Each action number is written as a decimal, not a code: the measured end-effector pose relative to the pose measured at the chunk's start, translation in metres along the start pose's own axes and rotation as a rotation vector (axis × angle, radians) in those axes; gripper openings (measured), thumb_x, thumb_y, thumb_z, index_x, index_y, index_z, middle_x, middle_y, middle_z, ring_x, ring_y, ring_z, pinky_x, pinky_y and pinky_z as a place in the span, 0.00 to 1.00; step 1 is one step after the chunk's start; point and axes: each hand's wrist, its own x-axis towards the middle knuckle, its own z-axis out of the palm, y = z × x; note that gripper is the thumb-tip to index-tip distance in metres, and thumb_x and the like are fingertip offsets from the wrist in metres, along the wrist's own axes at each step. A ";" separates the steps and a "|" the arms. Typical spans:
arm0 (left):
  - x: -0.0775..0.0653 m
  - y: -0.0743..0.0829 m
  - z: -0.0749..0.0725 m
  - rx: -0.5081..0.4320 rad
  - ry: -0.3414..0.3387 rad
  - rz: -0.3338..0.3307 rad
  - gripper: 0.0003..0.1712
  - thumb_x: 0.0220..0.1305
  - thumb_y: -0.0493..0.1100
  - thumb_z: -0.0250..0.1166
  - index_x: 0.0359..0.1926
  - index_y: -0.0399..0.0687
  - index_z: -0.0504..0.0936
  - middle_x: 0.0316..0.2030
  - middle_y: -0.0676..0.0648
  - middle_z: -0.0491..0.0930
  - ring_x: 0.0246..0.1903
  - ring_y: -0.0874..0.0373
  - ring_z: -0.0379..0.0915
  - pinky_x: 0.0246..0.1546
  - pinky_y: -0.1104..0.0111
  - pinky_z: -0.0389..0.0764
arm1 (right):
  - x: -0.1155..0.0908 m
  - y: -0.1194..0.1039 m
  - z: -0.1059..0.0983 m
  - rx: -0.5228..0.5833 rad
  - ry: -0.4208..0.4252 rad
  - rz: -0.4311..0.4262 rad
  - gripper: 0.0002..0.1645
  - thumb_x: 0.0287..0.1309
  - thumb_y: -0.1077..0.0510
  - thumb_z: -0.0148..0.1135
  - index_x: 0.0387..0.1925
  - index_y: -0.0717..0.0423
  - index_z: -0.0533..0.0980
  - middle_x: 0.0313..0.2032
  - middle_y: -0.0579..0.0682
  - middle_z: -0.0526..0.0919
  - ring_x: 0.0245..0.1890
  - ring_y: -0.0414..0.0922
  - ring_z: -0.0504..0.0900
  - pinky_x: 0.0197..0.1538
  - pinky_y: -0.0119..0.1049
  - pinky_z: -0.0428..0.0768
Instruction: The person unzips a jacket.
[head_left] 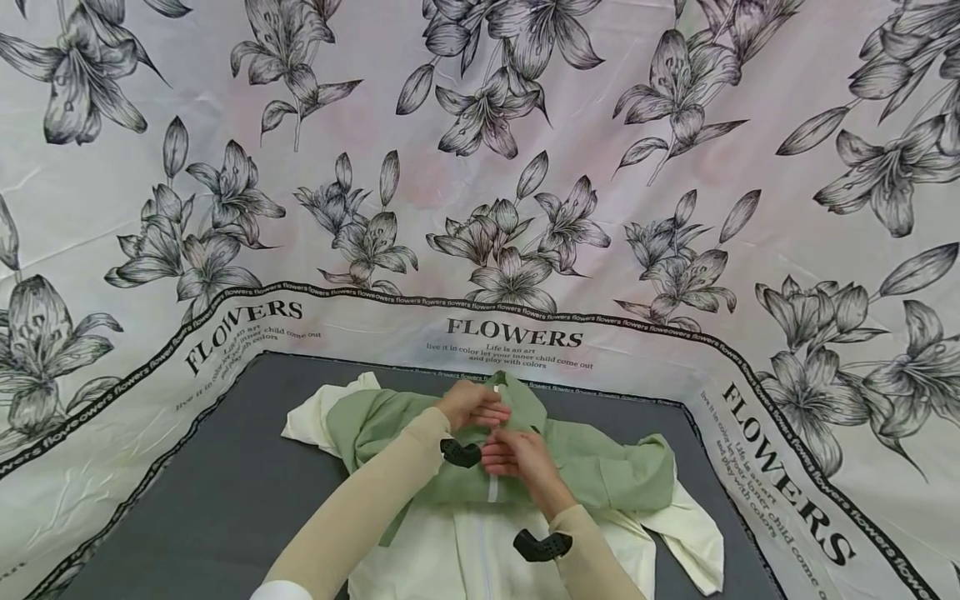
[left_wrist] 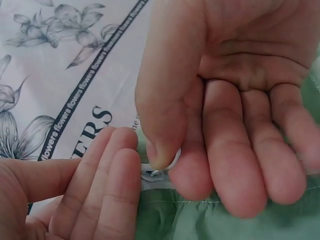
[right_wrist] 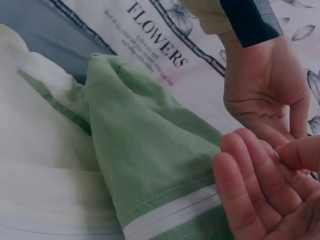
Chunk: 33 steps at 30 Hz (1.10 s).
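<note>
A green and cream jacket (head_left: 592,454) lies spread out, its cream sleeves out to both sides and a white zip (head_left: 492,488) running down the middle. My left hand (head_left: 468,404) is over the green upper part near the collar. In the left wrist view its thumb and index finger pinch a small white zip pull (left_wrist: 176,158) beside the zip's teeth. Just below and to the right, my right hand (head_left: 525,460) has thumb and index finger pinched together at the zip's edge, the other fingers nearly straight. Its fingers partly hide what it pinches.
The jacket rests on a dark grey table (head_left: 210,467). A white flower-printed cloth (head_left: 517,342) with black lettering stands behind and along both sides. Black bands (head_left: 542,546) are worn on both wrists, over beige sleeves.
</note>
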 end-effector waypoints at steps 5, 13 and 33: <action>0.002 -0.001 0.000 -0.020 0.008 -0.011 0.17 0.72 0.37 0.58 0.54 0.28 0.82 0.46 0.36 0.88 0.36 0.56 0.90 0.41 0.68 0.91 | -0.002 0.002 -0.001 -0.012 0.012 0.011 0.21 0.70 0.52 0.57 0.44 0.69 0.81 0.26 0.46 0.88 0.27 0.38 0.87 0.34 0.32 0.89; 0.003 0.005 -0.001 -0.047 0.032 -0.005 0.19 0.74 0.37 0.57 0.58 0.28 0.79 0.48 0.35 0.87 0.43 0.53 0.90 0.42 0.68 0.91 | -0.009 0.008 -0.004 0.004 -0.020 -0.001 0.20 0.71 0.53 0.56 0.43 0.70 0.81 0.27 0.47 0.89 0.28 0.38 0.88 0.36 0.33 0.90; 0.014 0.023 -0.009 -0.142 0.066 0.012 0.23 0.75 0.36 0.55 0.65 0.28 0.73 0.53 0.33 0.84 0.45 0.51 0.89 0.46 0.67 0.90 | -0.025 0.013 -0.002 0.017 -0.041 -0.037 0.20 0.71 0.54 0.57 0.42 0.71 0.81 0.26 0.47 0.89 0.29 0.38 0.88 0.36 0.32 0.90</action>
